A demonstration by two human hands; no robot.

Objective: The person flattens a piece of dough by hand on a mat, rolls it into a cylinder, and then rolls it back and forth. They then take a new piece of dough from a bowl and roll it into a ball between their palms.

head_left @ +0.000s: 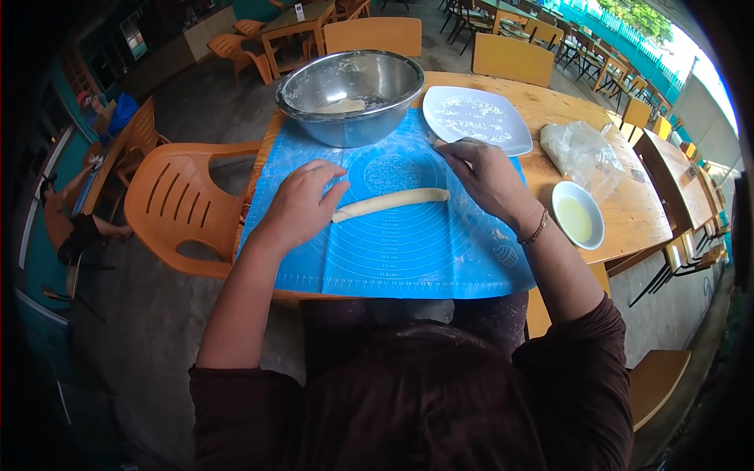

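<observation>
A pale rolled log of dough [391, 203] lies across the blue printed mat [393, 263]. Just past its left end is my left hand [306, 198], fingers apart and nothing in them. My right hand [488, 177] is raised beyond the log's right end, its fingers pinched together near the white plate; something small and pale shows at the fingertips, too small to name. Flour dusts the plate [476, 118]. Behind the mat's left part stands a large steel bowl [353, 125] with flour and a piece of dough [342, 106] inside.
To the right are a clear plastic bag [585, 153] and a white bowl of yellowish liquid [577, 217] on the wooden table [628, 228]. An orange chair [184, 200] touches the table's left side. A person [67, 216] sits far left. Yellow chairs stand behind the table.
</observation>
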